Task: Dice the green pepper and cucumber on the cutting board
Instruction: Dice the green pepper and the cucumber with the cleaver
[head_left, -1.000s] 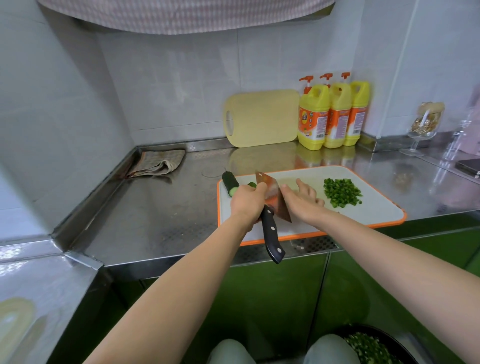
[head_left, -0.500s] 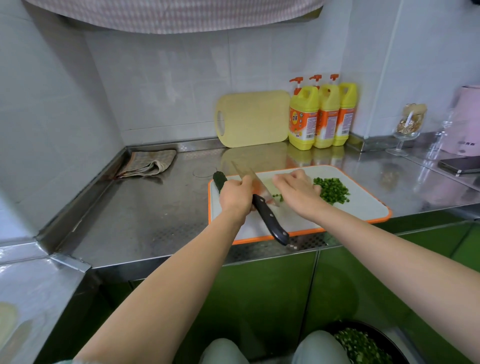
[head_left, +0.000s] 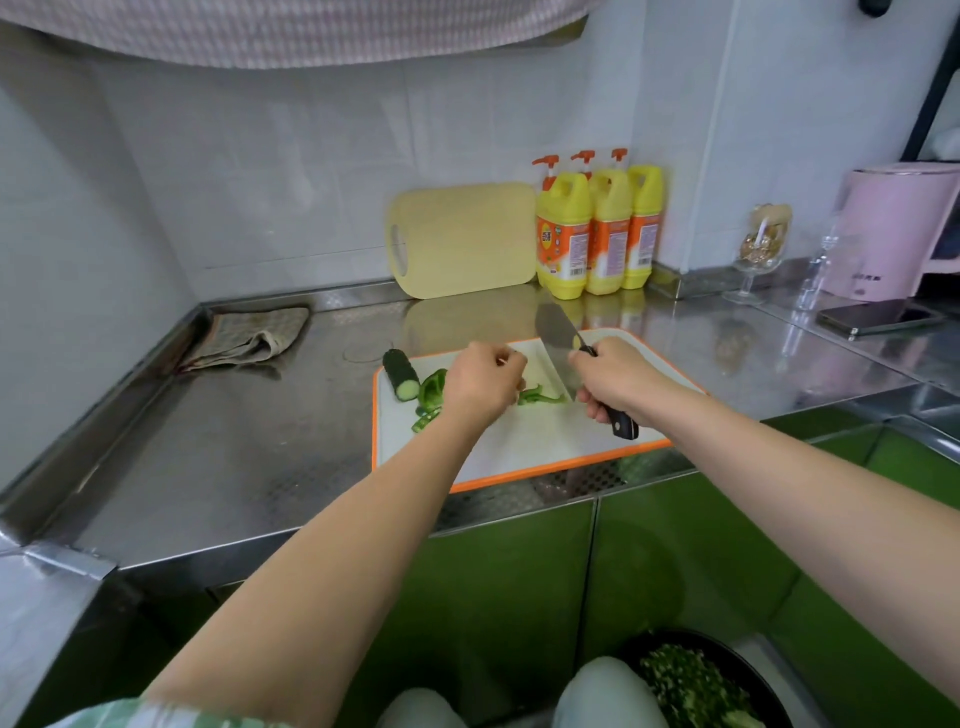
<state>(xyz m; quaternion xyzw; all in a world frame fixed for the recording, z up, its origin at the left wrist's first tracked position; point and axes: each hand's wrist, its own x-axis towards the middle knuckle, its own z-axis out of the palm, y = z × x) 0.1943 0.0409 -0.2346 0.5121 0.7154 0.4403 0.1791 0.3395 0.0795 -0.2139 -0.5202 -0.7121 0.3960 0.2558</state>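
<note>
Below the cutting board, at the bottom edge of the view, a dark bowl with chopped greens is cut off by the frame. The white cutting board with an orange rim lies on the steel counter. Over its middle the left hand is curled, knuckles up; its fingertips are hidden, so I cannot tell if it holds something. Green pepper strips come out from under this hand, lying left to right. On the right part of the board the right hand is wrapped firmly around the dark handle of the knife; the blade points away from the person and a little to the left. A curved green pepper piece lies on the left part. The cucumber lies at the far left corner, its cut end toward the person, its long axis slanting away to the left. Behind the board a yellow board and three yellow bottles stand at the wall
</note>
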